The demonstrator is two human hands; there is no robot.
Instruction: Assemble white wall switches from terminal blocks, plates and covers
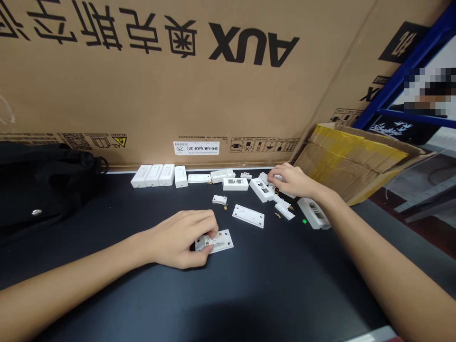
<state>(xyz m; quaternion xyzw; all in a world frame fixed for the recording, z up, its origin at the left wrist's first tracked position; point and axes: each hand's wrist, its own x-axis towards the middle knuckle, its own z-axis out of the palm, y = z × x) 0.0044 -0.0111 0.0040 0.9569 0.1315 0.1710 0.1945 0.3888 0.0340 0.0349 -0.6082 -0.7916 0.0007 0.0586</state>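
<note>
My left hand [185, 239] is closed over a white rectangular base plate [227, 240] lying on the dark table. Thumb and forefinger pinch about a small white fitting with brass-coloured bits on that plate. Farther away, my right hand [292, 180] reaches into a cluster of white plastic parts, its fingers curled downward. What its fingertips hold is hidden. Beside it lie a white housing with slots [261, 190] and a white plastic piece [284, 209]. A second bare plate [248, 216] rests between the two hands.
Several finished-looking white boxes [152, 175] stand in a row at the back. Another slotted housing [314, 213] sits near my right forearm, by a green bit [304, 221]. A large carton [199, 95] walls off the back; a black bag [46, 185] lies left, an open cardboard box [351, 161] right.
</note>
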